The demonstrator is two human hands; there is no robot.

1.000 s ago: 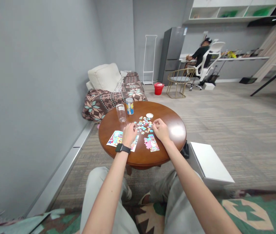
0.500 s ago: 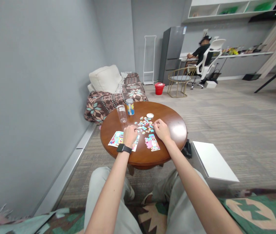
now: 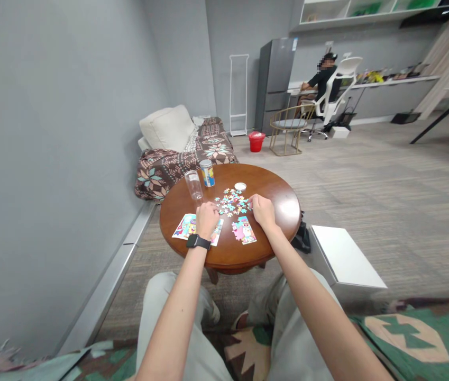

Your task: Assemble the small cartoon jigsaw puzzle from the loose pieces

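A loose pile of small jigsaw puzzle pieces [image 3: 232, 201] is spread over the round wooden table [image 3: 224, 255]. At the pile's left edge is my left hand [image 3: 207, 218], fingers curled and closed; what they hold, if anything, is hidden. It lies over part of a printed picture sheet [image 3: 184, 226]. My right hand [image 3: 263, 211] is at the pile's right edge, its fingertips pinched on a bluish puzzle piece [image 3: 250, 206]. Between my forearms lies a joined section of puzzle [image 3: 244, 230], pink, blue and white, with an uneven left edge.
Behind my left hand stand a clear glass [image 3: 193, 186] and a printed tin [image 3: 207, 173]. A round lid [image 3: 240, 187] lies beyond the pieces. A white box [image 3: 349, 256] is on the floor to the right. Farther back, a person [image 3: 321, 79] sits at a counter.
The view has shifted slightly, so the scene sits a little farther left. Both hands stay at the sides of the pile, with only slight finger movement.
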